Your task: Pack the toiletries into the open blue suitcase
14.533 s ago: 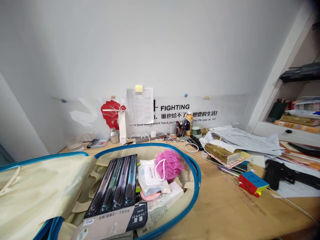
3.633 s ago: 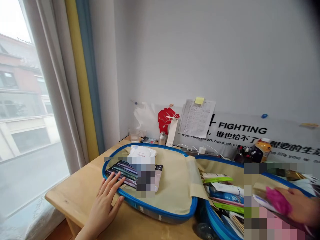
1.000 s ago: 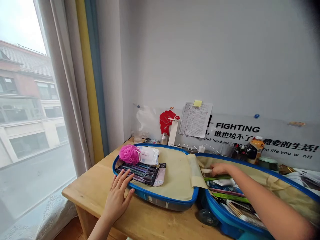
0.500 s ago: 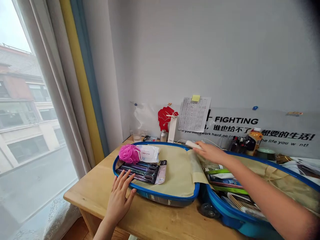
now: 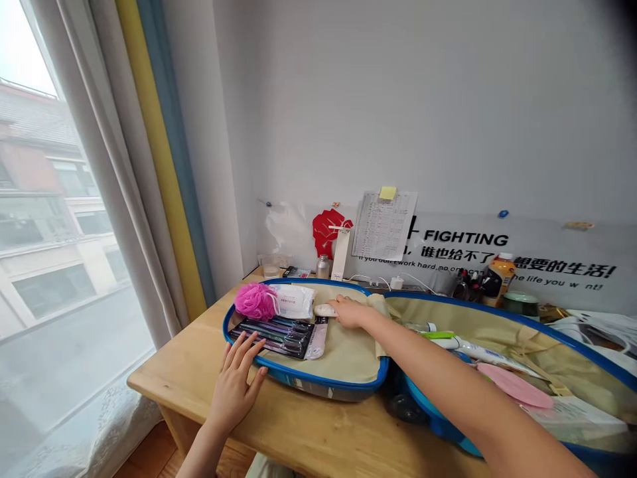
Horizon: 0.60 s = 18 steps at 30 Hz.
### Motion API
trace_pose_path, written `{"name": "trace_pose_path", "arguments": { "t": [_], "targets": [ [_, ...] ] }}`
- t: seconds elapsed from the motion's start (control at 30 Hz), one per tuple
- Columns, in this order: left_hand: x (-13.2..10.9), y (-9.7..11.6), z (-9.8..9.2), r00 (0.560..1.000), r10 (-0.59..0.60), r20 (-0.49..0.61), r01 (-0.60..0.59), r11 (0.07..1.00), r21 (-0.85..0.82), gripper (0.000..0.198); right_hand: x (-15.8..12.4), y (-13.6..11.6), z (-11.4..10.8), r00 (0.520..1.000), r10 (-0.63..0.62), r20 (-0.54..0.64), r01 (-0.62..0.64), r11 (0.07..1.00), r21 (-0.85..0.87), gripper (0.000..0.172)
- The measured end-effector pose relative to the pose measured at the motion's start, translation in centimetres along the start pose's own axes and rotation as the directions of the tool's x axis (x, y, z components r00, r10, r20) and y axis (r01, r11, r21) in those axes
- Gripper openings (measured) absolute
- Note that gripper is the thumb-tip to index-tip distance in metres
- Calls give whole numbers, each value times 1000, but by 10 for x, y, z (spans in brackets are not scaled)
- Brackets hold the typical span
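The right hand (image 5: pixel 350 312) is pinching a small white oblong object (image 5: pixel 324 310) over the blue-rimmed beige suitcase half (image 5: pixel 318 382); the left hand (image 5: pixel 237 390), grip spread, is resting on its rim.

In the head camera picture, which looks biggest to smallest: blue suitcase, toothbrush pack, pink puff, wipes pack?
1. Blue suitcase, by far.
2. Toothbrush pack.
3. Wipes pack and pink puff: they lie side by side and look about the same, so I won't rank them.
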State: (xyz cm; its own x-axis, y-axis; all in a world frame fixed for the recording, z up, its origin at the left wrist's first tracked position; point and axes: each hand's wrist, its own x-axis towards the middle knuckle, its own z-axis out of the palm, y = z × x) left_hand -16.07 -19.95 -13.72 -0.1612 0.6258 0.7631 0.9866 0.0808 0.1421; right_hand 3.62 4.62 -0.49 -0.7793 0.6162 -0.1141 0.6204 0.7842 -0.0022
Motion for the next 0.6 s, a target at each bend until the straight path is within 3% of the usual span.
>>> {"name": "trace_pose_path", "arguments": {
  "t": [0.13, 0.23, 0.33, 0.47, 0.6],
  "targets": [
    [0, -1, 0, 1000, 4, 0, -4, 1000, -1, 43, -3, 23, -16, 999, -23, -47, 25, 999, 41, 40],
    [0, -2, 0, 1000, 2, 6, -2, 1000, -5, 42, -18, 64, -40, 997, 36, -75, -30, 996, 82, 38],
    [0, -1, 0, 1000, 11, -3, -11, 1000, -1, 42, -48, 115, -55, 990, 143, 4, -143, 984, 110, 33],
    [0, -2, 1, 999, 33, -36, -32, 999, 16, 42, -98, 167, -47, 946, 246, 209, -272, 957, 103, 30],
    [-1, -4, 2, 999, 38, -33, -38, 999, 13, 43, -131, 189, -22, 919, 285, 273, -324, 940, 110, 27]
  ]
}}
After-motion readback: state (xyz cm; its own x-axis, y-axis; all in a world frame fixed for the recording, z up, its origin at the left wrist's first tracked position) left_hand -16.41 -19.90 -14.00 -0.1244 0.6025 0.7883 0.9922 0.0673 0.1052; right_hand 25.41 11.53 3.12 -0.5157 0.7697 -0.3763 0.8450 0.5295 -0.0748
